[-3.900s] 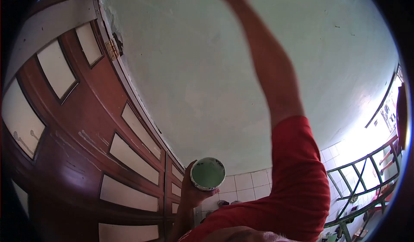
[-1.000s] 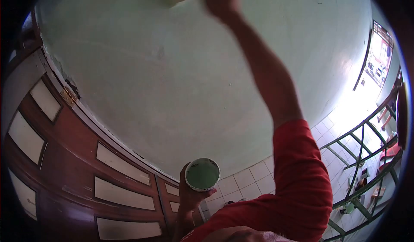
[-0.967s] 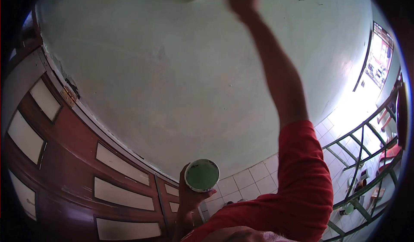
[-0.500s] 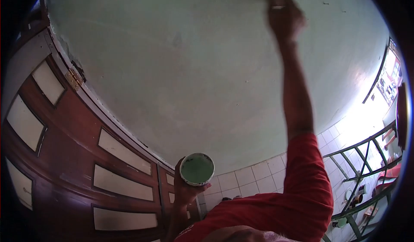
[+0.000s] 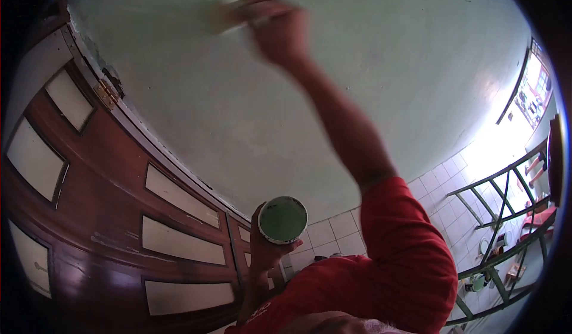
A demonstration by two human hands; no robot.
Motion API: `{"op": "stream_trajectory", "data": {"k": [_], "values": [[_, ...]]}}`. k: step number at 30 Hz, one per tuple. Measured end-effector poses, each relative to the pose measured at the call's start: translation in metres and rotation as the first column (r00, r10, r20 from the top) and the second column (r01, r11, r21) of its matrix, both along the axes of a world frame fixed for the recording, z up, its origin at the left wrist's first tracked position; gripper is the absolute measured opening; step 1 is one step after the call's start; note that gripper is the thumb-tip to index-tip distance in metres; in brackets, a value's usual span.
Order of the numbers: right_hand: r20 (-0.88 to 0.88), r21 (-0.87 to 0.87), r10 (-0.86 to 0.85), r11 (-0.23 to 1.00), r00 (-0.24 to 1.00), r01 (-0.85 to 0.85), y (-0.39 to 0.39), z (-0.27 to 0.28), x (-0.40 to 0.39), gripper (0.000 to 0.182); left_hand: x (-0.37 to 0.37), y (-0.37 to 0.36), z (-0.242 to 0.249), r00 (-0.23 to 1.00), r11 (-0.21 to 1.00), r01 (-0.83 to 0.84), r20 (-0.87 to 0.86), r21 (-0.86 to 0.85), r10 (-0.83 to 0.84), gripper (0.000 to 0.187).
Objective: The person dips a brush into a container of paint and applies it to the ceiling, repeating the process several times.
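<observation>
My left hand is wrapped around a small round tub of green paint, held low near the bottom of the view with its open top facing me. My right arm reaches up across the pale green wall. At its end my right hand, blurred by motion, grips a paintbrush whose bristles point left at the wall. The brush head is smeared, and part of its handle is hidden in the fingers.
A brown panelled door with a brass hinge stands at the left. Green metal scaffolding rises at the right above the tiled floor. Paint containers sit by it, and another person's legs show at the far right.
My right hand has swept the paintbrush left across the wall and slightly down. The paint tub in my left hand has shifted a little up and right in view.
</observation>
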State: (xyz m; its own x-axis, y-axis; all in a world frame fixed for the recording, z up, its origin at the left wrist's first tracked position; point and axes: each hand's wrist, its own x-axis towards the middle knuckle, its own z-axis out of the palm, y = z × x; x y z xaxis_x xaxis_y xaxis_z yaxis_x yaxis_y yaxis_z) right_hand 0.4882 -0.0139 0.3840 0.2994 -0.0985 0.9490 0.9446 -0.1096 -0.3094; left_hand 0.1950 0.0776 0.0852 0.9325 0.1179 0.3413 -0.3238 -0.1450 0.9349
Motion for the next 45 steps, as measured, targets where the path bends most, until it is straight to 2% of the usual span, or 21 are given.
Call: {"op": "stream_trajectory", "data": {"k": [3,4,5,7,8,11,15,18,21,22,24,27,29,30,33,35,38,39,40,43,45], "values": [[-0.114,0.216,-0.248,0.939,0.962,0.268,-0.144,-0.015,0.056,0.011,-0.008,0.014,0.004,1.000,1.000,-0.017,0.022,-0.022,0.017,0.117],[0.079,0.193,-0.398,0.906,0.914,0.378,-0.193,-0.019,0.077,0.015,-0.011,0.017,0.006,0.999,0.999,-0.044,0.025,0.001,0.044,0.117],[-0.012,0.330,-0.332,0.889,0.943,0.317,-0.227,-0.019,0.083,0.015,-0.013,0.023,0.001,0.998,0.999,-0.051,0.027,0.001,0.051,0.117],[-0.187,0.327,-0.635,0.679,0.750,0.657,-0.277,-0.017,0.089,0.015,-0.015,0.035,-0.010,0.996,0.997,-0.067,0.067,0.033,0.064,0.115],[-0.193,0.328,-0.635,0.677,0.748,0.659,-0.273,-0.015,0.077,0.015,-0.018,0.037,-0.008,0.996,0.997,-0.066,0.064,0.038,0.063,0.115],[-0.354,0.131,-0.855,0.355,0.378,0.926,-0.245,-0.011,0.057,0.014,-0.021,0.035,-0.008,0.993,0.991,-0.077,0.081,-0.110,0.087,0.104],[0.053,0.121,-0.832,0.555,0.553,0.823,-0.086,-0.042,0.024,0.014,-0.017,0.038,-0.019,0.993,0.989,-0.087,0.074,-0.119,0.096,0.104],[0.336,0.025,-0.499,0.853,0.799,0.521,0.033,-0.063,-0.029,0.025,-0.016,0.032,-0.014,0.996,0.994,-0.074,0.049,-0.085,0.078,0.108],[0.191,-0.147,-0.220,0.957,0.957,0.249,0.098,-0.065,-0.083,0.027,-0.011,0.025,-0.006,0.996,0.997,-0.062,0.066,-0.040,0.065,0.112],[0.185,-0.144,-0.221,0.958,0.958,0.249,0.096,-0.065,-0.083,0.027,-0.010,0.024,-0.004,0.995,0.999,-0.050,0.080,-0.020,0.052,0.113],[0.025,-0.063,0.050,0.997,0.998,-0.048,0.092,-0.064,-0.080,0.019,-0.011,0.022,-0.007,0.997,0.999,-0.037,0.071,-0.022,0.039,0.113],[0.030,-0.036,-0.216,0.975,0.976,0.217,0.000,-0.065,-0.021,0.014,-0.015,0.027,-0.013,0.997,1.000,-0.027,0.068,-0.008,0.028,0.114],[-0.031,0.232,-0.112,0.966,0.993,0.116,-0.095,-0.068,0.009,0.010,-0.021,0.031,-0.017,0.997,0.999,-0.032,0.065,0.009,0.032,0.113],[-0.245,0.279,-0.193,0.925,0.950,0.260,-0.140,-0.070,0.021,0.013,-0.022,0.034,-0.018,0.996,0.997,-0.071,0.062,0.020,0.070,0.110],[-0.088,0.278,-0.599,0.752,0.796,0.597,-0.237,-0.083,0.054,0.009,-0.025,0.035,-0.011,0.990,0.991,-0.133,0.059,0.015,0.132,0.106],[-0.201,0.259,-0.774,0.548,0.600,0.795,-0.254,-0.086,0.046,0.011,-0.028,0.038,-0.012,0.987,0.988,-0.152,0.056,0.002,0.152,0.104],[-0.130,0.275,-0.775,0.571,0.618,0.774,-0.215,-0.101,0.048,0.012,-0.026,0.043,-0.022,0.990,0.987,-0.140,-0.004,-0.081,0.140,0.112],[-0.142,0.115,-0.898,0.403,0.417,0.908,-0.185,-0.115,0.056,0.011,-0.025,0.042,-0.021,0.989,0.988,-0.146,0.001,-0.052,0.146,0.112],[-0.045,0.191,-0.799,0.582,0.599,0.791,-0.136,-0.118,0.030,0.006,-0.023,0.042,-0.020,0.988,0.988,-0.152,0.007,-0.021,0.153,0.112],[0.240,0.002,-0.488,0.865,0.839,0.502,0.001,-0.131,-0.037,0.016,-0.019,0.031,-0.011,0.984,0.984,-0.166,0.073,0.062,0.161,0.105],[0.268,-0.111,-0.303,0.933,0.914,0.342,0.063,-0.133,-0.067,0.028,-0.021,0.024,-0.015,0.990,0.991,-0.132,0.047,-0.021,0.133,0.106]]}}
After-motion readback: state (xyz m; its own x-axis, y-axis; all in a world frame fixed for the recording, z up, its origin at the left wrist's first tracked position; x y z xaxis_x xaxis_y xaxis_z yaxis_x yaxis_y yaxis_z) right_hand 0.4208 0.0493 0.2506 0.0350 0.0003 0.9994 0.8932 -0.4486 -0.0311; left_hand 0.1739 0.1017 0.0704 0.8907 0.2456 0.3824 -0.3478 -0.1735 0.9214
